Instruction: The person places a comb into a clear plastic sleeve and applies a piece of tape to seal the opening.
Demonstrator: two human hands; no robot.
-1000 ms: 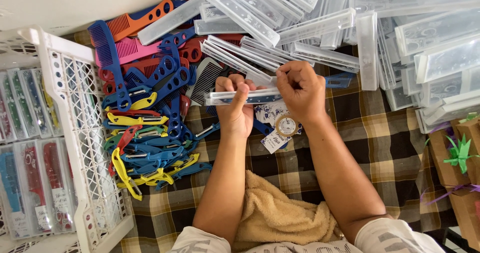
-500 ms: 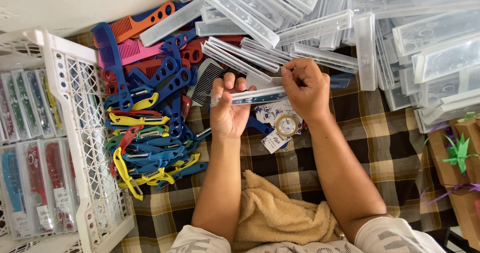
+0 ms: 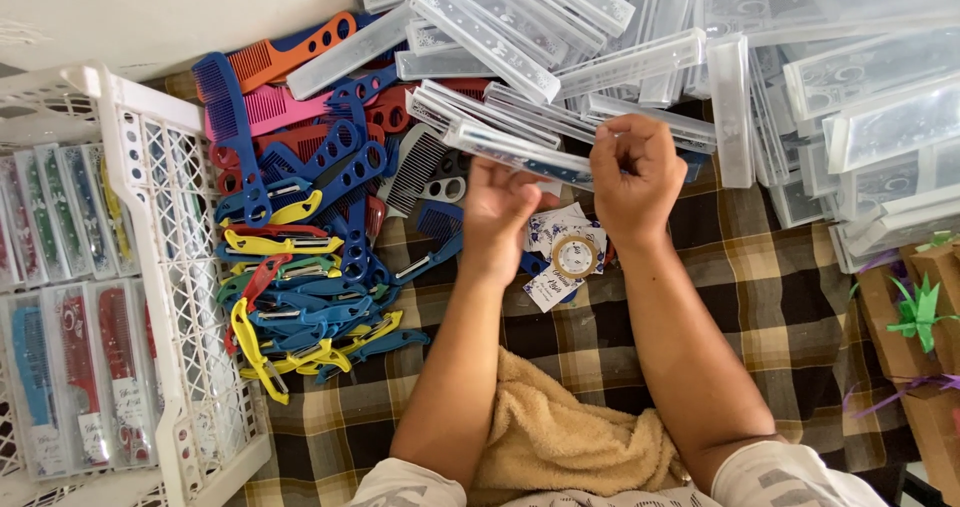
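My left hand [image 3: 497,212] and my right hand [image 3: 636,175] together hold a long clear plastic case [image 3: 520,151] with something blue inside. The left hand grips its left part from below, and the right hand pinches its right end. Just under the hands lie a roll of clear tape [image 3: 574,255] and a few small printed paper labels [image 3: 546,289] on the checked cloth [image 3: 760,307].
A heap of coloured combs and peelers [image 3: 310,257] lies to the left. A white lattice crate [image 3: 160,297] with packed cases stands at the far left. Several empty clear cases [image 3: 780,77] are piled along the top and right. A tan towel [image 3: 570,437] lies on my lap.
Both hands have lifted the clear case slightly upward and tilted it. The right hand has closed more tightly on its end.
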